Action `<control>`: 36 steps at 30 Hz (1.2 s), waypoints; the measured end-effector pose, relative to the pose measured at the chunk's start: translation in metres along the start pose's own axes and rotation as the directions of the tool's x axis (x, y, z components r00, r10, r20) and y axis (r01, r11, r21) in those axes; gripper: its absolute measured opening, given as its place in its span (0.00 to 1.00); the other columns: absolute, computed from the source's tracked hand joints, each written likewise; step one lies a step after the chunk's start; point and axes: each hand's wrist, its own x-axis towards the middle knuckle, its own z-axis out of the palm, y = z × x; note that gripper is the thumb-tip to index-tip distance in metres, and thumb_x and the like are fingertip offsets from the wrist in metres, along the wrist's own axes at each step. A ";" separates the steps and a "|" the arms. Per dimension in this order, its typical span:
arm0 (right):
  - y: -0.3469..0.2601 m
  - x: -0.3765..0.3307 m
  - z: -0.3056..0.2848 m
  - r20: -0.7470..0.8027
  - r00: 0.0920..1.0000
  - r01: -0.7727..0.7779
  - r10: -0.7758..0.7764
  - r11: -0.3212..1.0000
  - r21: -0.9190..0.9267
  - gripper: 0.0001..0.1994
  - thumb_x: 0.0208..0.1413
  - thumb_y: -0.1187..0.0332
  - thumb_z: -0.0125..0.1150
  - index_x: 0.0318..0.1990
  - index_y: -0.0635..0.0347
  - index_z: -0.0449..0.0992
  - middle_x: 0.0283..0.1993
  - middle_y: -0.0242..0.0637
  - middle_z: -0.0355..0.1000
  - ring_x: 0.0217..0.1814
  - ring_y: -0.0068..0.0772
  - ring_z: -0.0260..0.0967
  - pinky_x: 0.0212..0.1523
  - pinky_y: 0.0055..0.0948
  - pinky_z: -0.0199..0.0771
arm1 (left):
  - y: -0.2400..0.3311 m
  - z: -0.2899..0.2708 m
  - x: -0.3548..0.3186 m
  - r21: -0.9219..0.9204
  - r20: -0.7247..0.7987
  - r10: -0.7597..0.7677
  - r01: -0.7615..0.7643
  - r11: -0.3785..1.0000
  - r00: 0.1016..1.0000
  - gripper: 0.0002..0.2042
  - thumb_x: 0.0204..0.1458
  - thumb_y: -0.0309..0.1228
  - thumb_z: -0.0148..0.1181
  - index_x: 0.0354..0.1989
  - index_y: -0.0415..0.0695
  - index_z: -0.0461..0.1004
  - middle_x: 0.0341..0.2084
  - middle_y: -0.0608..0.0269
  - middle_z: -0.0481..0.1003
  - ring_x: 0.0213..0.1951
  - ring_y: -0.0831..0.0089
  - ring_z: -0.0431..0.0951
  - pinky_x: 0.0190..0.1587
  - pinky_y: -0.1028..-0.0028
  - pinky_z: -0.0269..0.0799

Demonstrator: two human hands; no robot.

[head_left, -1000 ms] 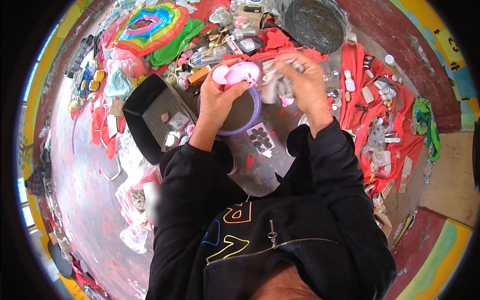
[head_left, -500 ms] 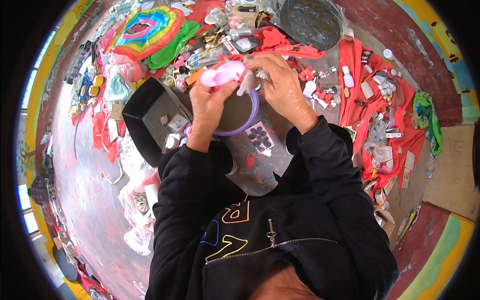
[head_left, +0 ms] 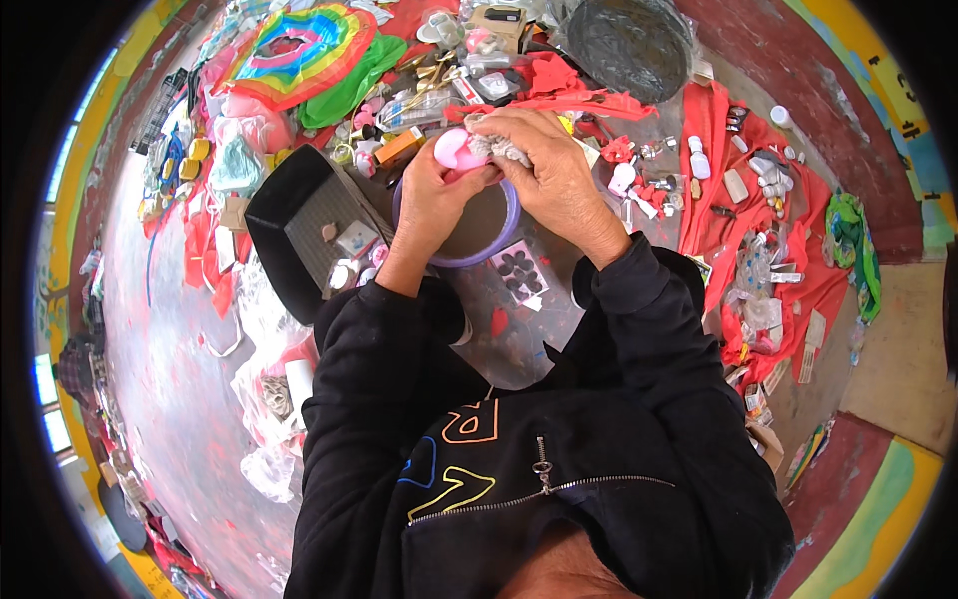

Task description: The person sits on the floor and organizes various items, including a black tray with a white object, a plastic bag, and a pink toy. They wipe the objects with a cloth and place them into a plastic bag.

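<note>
My left hand [head_left: 431, 208] is closed around a small, rounded pink plastic object [head_left: 454, 150], whose lower part my fingers hide. My right hand [head_left: 561, 182] grips a crumpled grey cloth [head_left: 511, 151] and presses it against the pink object's right side. Both hands are held over a purple-rimmed basin [head_left: 515, 213] with murky greyish contents. A card with several dark round pieces [head_left: 519, 272] lies on the floor just below the basin. To the left of my left forearm stands a black bin [head_left: 284, 205] with a few small items inside.
Red cloth [head_left: 714, 170] with bottles and small plastic pieces spreads at right. A large black tub [head_left: 629, 50] stands at the far side. A rainbow ring [head_left: 324, 55] and green plastic [head_left: 354, 85] lie far left. Clear plastic bags [head_left: 264, 354] are heaped at near left.
The pink object has turned in my left hand and is now more covered. My right hand has moved slightly closer, bringing the grey cloth against it.
</note>
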 end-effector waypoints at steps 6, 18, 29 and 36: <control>0.022 -0.006 -0.016 -0.032 0.944 -0.329 0.328 0.940 -0.091 0.11 0.41 0.81 0.51 0.34 0.60 0.72 0.32 0.41 0.70 0.34 0.40 0.69 0.35 0.32 0.68 | 0.000 -0.004 0.001 0.026 0.109 -0.265 0.263 0.964 0.958 0.21 0.41 0.32 0.64 0.42 0.35 0.68 0.25 0.65 0.72 0.24 0.83 0.71 0.20 0.82 0.68; 0.034 -0.008 -0.022 0.069 0.986 -0.118 0.153 0.924 -0.365 0.07 0.39 0.77 0.52 0.28 0.56 0.72 0.32 0.35 0.69 0.36 0.41 0.68 0.32 0.34 0.68 | 0.001 -0.007 -0.004 0.222 0.159 -0.177 0.140 0.965 0.971 0.20 0.36 0.36 0.66 0.33 0.34 0.71 0.19 0.64 0.72 0.16 0.82 0.69 0.18 0.81 0.65; 0.018 -0.006 -0.009 0.116 0.976 -0.129 0.186 0.915 -0.382 0.09 0.42 0.77 0.50 0.33 0.56 0.73 0.35 0.35 0.70 0.38 0.37 0.69 0.36 0.27 0.69 | -0.006 -0.003 -0.005 0.235 0.115 -0.175 0.144 0.961 0.978 0.16 0.40 0.34 0.62 0.36 0.38 0.71 0.22 0.64 0.73 0.22 0.81 0.71 0.22 0.79 0.66; 0.033 -0.002 -0.024 -0.187 0.889 -0.394 0.418 0.907 0.151 0.09 0.41 0.79 0.52 0.32 0.59 0.74 0.31 0.38 0.70 0.32 0.36 0.70 0.33 0.28 0.69 | -0.014 -0.007 0.003 -0.488 0.103 -0.381 0.380 0.786 0.919 0.17 0.53 0.38 0.51 0.43 0.37 0.66 0.34 0.61 0.72 0.33 0.76 0.75 0.27 0.80 0.73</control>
